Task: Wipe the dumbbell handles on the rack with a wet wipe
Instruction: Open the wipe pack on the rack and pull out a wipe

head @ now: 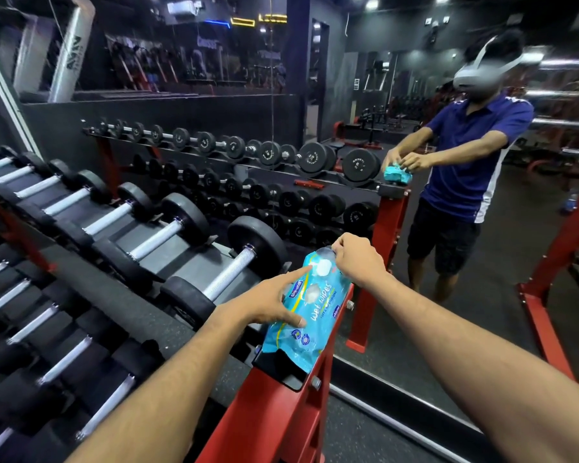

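A blue pack of wet wipes (306, 324) lies on the red end frame of the dumbbell rack (281, 426). My left hand (268, 302) rests on the pack with its index finger stretched toward the white opening and its thumb along the side. At the pack's top end, my right hand (358, 260) pinches the clear flap. Dumbbells with silver knurled handles sit in rows on the rack to the left; the nearest handle (228, 274) is just left of the pack.
A wall mirror (482, 295) stands right of the rack and reflects the dumbbell rows and a person in a blue shirt with a headset. A red frame (555, 295) is reflected at the far right. Dark rubber floor lies below.
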Demonstrator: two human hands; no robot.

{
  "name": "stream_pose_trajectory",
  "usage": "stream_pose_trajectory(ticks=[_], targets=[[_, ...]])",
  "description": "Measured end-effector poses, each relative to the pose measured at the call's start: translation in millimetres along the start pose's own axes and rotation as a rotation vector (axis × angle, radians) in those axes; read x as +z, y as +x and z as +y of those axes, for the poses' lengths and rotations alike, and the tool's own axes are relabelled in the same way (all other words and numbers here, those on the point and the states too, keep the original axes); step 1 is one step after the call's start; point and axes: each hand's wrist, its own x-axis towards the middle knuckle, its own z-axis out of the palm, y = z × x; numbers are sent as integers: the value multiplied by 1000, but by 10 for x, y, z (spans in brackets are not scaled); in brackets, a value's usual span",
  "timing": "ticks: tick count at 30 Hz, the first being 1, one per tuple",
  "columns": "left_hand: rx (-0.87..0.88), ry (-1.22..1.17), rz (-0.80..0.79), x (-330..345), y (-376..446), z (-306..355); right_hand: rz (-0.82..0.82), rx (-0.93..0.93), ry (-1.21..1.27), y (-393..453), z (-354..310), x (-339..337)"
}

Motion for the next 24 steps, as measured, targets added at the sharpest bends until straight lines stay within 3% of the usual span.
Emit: stream_pose_trajectory(ticks=[9,13,15,17,20,24], targets=[[0,-17,-32,-11,43,-63,-22,96,168,136,44,30],[-3,-8,-46,-19,44,-51,131,-3,96,28,-3,-28],[-7,-16,-56,-21,51,-38,181,-168,70,-92,-64,-48],[-7,-10,-57,-26,54,-22,56,-333,63,-217,-130,-34],[18,-29,-72,-22,53,-13,-171,-425,-205,-366,-188,20],[36,-38,-78,2,41,-14,-201,-431,-365,-454,-235,45]])
